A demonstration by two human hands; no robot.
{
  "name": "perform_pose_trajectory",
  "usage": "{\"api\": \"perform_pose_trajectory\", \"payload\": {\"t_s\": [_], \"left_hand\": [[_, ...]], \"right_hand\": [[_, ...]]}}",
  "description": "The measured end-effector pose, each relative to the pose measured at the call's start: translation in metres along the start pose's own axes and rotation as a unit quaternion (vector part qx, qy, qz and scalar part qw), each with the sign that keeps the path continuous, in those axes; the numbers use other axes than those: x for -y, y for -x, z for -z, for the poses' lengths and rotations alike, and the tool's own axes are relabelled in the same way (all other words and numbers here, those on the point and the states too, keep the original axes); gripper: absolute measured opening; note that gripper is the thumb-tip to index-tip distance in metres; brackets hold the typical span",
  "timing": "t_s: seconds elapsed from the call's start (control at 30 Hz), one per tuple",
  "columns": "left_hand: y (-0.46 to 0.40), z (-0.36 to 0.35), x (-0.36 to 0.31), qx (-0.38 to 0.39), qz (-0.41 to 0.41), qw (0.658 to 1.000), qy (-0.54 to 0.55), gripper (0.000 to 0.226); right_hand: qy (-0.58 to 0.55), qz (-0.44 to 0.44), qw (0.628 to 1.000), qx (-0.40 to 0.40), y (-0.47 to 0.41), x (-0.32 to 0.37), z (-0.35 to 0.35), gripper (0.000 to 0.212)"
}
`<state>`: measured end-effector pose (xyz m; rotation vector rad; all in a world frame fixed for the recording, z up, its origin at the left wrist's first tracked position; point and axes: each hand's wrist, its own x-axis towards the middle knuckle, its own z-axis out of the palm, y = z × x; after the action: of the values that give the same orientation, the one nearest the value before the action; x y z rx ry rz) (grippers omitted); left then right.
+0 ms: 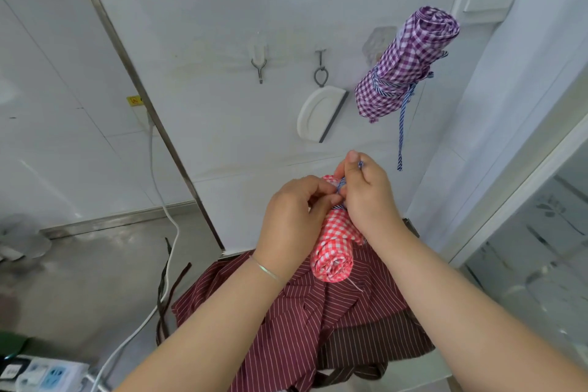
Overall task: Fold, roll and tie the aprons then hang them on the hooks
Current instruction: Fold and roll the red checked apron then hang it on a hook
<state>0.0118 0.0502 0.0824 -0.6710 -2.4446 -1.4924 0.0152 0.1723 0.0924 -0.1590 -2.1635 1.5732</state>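
My right hand point(366, 197) pinches the blue striped tie point(342, 183) between thumb and curled fingers, and my left hand point(294, 219) curls its fingers onto the same tie. Both sit against the rolled red checked apron point(334, 248), held above a maroon striped apron point(302, 321). A rolled, tied purple checked apron point(404, 64) hangs on the wall.

Bare forearms, no sleeves; thin silver bangle point(265, 270) on L wrist; R wrist unadorned.
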Motion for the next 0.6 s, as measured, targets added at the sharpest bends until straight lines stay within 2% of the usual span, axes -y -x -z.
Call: {"api": "perform_pose_trajectory", "payload": {"t_s": [0.1,0.23,0.37,0.43,0.6], "left_hand": [[-0.003,0.002,0.004,0.025,-0.016,0.998,-0.055,0.003],[-0.006,0.000,0.011,0.055,0.008,0.994,-0.095,0.007],[-0.005,-0.008,0.021,0.028,0.016,0.995,-0.091,0.008],[-0.004,-0.013,0.025,0.007,0.014,0.997,-0.080,0.007],[-0.005,-0.031,0.035,-0.034,-0.010,0.994,-0.107,0.013]], "right_hand": [[0.041,-0.047,0.997,0.035,-0.001,-0.003,-0.002,0.038],[0.172,-0.013,0.980,0.099,-0.004,-0.004,-0.004,0.030],[0.295,0.004,0.942,0.157,-0.011,0.000,-0.007,0.036],[0.300,-0.007,0.942,0.148,-0.013,0.000,-0.011,0.036],[0.208,-0.056,0.974,0.072,-0.012,-0.001,-0.022,0.037]]}}
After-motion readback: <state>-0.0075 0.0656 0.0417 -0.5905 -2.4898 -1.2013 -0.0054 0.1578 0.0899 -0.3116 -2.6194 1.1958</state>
